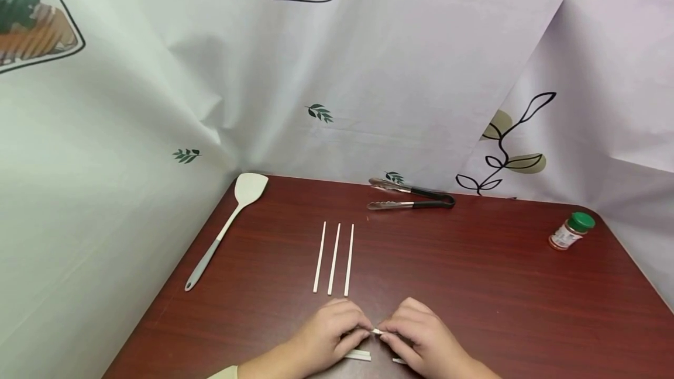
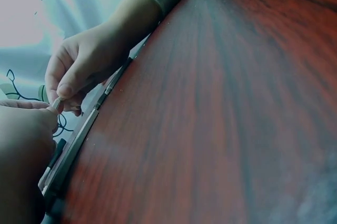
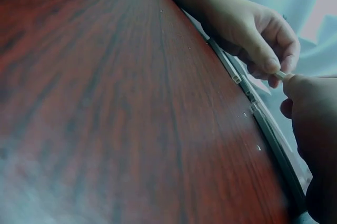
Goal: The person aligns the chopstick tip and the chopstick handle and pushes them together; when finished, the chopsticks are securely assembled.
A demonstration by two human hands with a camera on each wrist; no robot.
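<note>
Pinching a white stick (image 1: 376,331) with left hand (image 1: 334,332) and right hand (image 1: 423,335), bridging the small gap between both; impossible to tell its full length, being partly hidden in the grip. Held above the table (image 1: 500,285). Just nearside of the grip, perhaps touching the hands: more white pieces (image 1: 360,355), partly covered. Beyond the grip, side by side: three white sticks (image 1: 334,259). Farther beyond: tongs (image 1: 417,204); well left, spatula (image 1: 230,222); well right, green-capped jar (image 1: 568,234).
</note>
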